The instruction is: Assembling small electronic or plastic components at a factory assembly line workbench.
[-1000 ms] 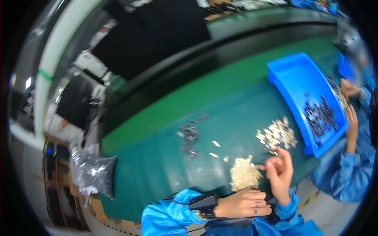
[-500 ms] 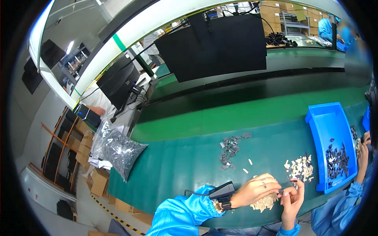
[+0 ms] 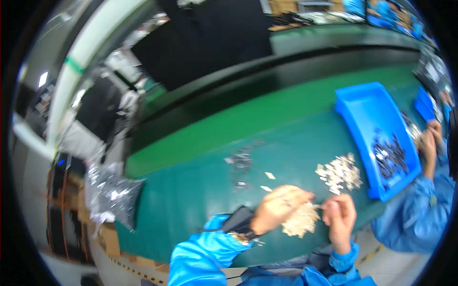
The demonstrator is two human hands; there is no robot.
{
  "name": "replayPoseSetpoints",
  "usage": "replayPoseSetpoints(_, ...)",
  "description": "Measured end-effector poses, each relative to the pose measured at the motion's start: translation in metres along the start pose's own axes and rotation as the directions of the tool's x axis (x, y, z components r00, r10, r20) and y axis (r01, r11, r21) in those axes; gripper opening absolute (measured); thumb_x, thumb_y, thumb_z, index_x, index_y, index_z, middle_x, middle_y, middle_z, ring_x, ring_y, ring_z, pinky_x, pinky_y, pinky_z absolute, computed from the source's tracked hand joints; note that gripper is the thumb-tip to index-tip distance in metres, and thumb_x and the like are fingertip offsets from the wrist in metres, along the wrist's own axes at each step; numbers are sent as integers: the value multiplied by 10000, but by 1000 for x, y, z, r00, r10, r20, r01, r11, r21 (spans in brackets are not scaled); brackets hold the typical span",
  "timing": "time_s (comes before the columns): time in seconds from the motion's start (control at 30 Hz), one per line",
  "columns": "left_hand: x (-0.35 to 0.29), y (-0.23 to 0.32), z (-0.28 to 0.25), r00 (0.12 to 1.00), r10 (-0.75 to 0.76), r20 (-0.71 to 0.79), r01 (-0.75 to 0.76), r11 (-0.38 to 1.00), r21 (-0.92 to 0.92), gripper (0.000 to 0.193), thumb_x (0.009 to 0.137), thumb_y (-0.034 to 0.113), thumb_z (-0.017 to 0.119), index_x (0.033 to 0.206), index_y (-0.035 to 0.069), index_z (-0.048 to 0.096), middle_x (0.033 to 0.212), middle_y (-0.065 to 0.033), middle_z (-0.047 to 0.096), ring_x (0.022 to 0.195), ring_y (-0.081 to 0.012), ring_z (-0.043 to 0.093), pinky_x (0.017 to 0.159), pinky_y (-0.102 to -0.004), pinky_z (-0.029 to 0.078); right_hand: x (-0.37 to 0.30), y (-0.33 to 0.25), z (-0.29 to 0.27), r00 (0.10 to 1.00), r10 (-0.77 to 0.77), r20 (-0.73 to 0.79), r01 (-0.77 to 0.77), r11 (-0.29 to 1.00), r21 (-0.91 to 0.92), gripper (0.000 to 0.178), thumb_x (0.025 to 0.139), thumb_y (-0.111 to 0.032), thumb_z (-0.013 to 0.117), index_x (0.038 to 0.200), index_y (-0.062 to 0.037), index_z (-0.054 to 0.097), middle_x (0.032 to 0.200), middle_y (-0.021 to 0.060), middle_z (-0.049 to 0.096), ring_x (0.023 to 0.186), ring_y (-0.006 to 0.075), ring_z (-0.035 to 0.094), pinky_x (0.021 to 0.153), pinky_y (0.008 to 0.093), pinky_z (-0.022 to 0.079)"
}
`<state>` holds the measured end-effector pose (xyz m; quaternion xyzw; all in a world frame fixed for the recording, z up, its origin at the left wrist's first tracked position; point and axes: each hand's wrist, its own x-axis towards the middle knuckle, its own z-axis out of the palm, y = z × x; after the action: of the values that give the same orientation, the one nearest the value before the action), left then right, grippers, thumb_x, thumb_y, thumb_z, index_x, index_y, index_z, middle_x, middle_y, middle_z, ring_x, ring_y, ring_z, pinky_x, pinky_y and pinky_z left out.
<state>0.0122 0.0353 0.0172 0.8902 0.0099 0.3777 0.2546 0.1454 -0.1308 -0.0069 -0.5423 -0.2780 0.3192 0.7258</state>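
My left hand (image 3: pixel 282 208) reaches over the near pile of small cream-coloured chips (image 3: pixel 301 221), its fingers drawn together and pointing right. A watch-like black device (image 3: pixel 240 221) sits on that wrist. On the right side of the pile, my right hand (image 3: pixel 339 218) is raised with its fingers curled into a pinch. A small gap parts the two hands. Blur hides whatever either set of fingertips holds. A second heap of cream chips (image 3: pixel 339 172) lies beyond my right hand. Two loose cream chips (image 3: pixel 270 176) rest beyond my left hand, and scattered dark grey pieces (image 3: pixel 241 164) lie farther left.
A blue bin (image 3: pixel 352 119) containing small black parts (image 3: pixel 391 156) stands on the green mat (image 3: pixel 191 205) at right. Beside it, a co-worker's hands (image 3: pixel 430 140) are busy. A clear bag of grey pieces (image 3: pixel 117 195) sits at the left edge. A black panel (image 3: pixel 205 43) rises behind.
The view has swung, shifting the whole scene left and the right-hand side upward. My hands, close together before, are now slightly farther apart, uncovering more of the near chip pile.
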Motion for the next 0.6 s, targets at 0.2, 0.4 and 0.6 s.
replayPoseSetpoints(0.2, -2, -9, -3, 992, -32, 119, 20, 995, 99, 401, 684, -17, 671, 1084, -15, 680, 1026, -136, 704, 944, -300, 685, 841, -391, 558, 12, -6, 7, 969, 146, 201, -152, 988, 14, 139, 1012, -93, 582, 1095, 18, 586, 1007, 64, 660, 824, 82, 620, 683, 228, 527)
replayPoseSetpoints(0.4, 2, -3, 2, 983, 56, 177, -81, 987, 136, 365, 662, -5, 705, 1026, -15, 683, 976, -124, 689, 908, -277, 680, 823, -397, 555, 9, -7, 4, 960, 158, 230, -158, 987, -20, 116, 1012, -82, 578, 1053, 26, 578, 996, 78, 667, 843, 88, 651, 683, 250, 552)
replayPoseSetpoints(0.6, 2, -2, 4, 977, 76, 200, -111, 979, 170, 378, 643, 9, 730, 1016, -8, 678, 968, -109, 677, 881, -263, 669, 808, -386, 549, 11, -10, 5, 969, 129, 212, -119, 991, -59, 83, 995, -52, 587, 986, 24, 552, 950, 82, 664, 848, 108, 668, 688, 259, 577)
